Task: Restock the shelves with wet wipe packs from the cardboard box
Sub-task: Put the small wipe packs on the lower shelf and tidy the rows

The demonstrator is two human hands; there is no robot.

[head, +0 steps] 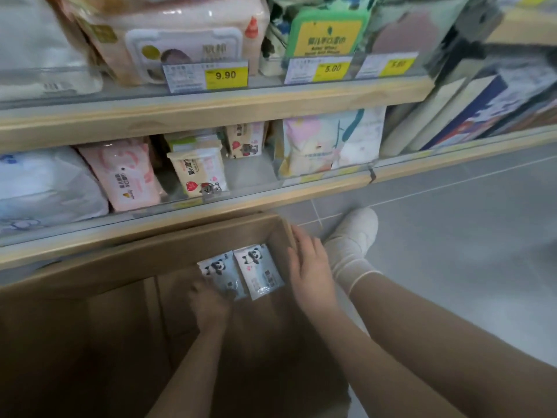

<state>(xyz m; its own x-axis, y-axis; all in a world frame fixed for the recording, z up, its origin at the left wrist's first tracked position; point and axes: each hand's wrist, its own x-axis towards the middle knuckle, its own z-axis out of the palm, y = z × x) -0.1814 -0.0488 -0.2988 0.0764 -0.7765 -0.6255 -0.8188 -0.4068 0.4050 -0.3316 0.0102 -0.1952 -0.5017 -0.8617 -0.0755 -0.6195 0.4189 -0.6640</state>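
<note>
your left hand (pixel 211 303) reaches deep in the cardboard box (pixel 135 267), fingers on the blue panda pack (pixel 218 271); grip unclear. the pack's long axis points toward the shelf. your right hand (pixel 312 273) rests flat on the box's right wall.

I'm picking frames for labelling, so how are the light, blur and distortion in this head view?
Head view: the inside of the cardboard box lies in deep shadow, so the left hand on the blue panda pack shows dim; the right hand on the box edge is better lit; the upper packs are smeared by blur; the 9.90 price tag reads clearly; wide-angle bending curves the shelf edge.
</note>
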